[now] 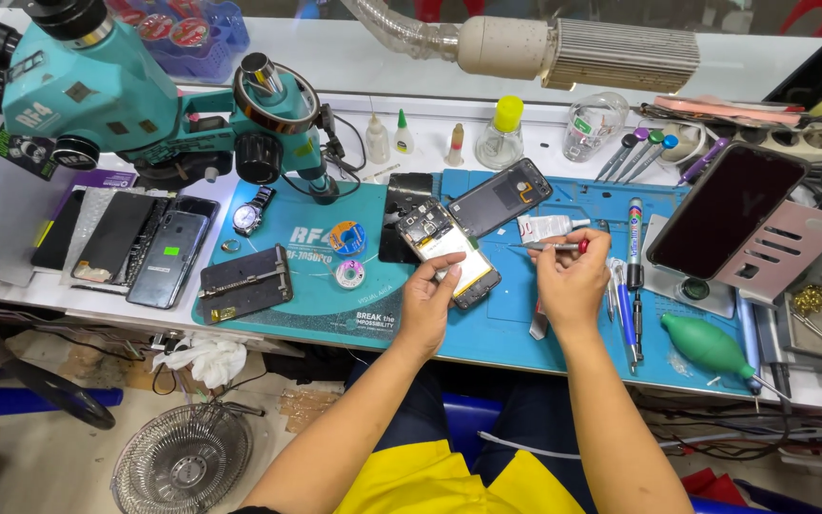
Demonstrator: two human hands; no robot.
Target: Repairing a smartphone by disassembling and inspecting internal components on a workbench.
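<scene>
A white tabletop [11,228] carries a large blue-green rubber work mat [525,333], and nearly everything sits in relation to that mat. Near the mat's middle lies an opened black smartphone with its back removed and a pale battery showing [449,252]. The left hand [430,300] has its grip closed on the phone's near edge, fingers pinching it. The right hand [573,281], just to the right of the phone, has its grip clenched around a thin metal tool with a red collar [554,246], whose tip points toward the phone.

Behind the phone on the mat lies a detached black back cover [501,195]. On the mat's left part are a small solder spool [349,275] and a dark rectangular metal fixture [244,284]. Left of the mat sit several dark phone screens [135,243] and a wristwatch [249,211]. Above the mat's left corner stands a teal stereo microscope [97,95]. At the mat's right end lie a green rubber air blower [711,347] and coloured pens [632,257]; a dark phone leaning on a pink stand [730,209] rises beyond.

Below the tabletop, a bare floor holds a round wire fan guard [183,462].
</scene>
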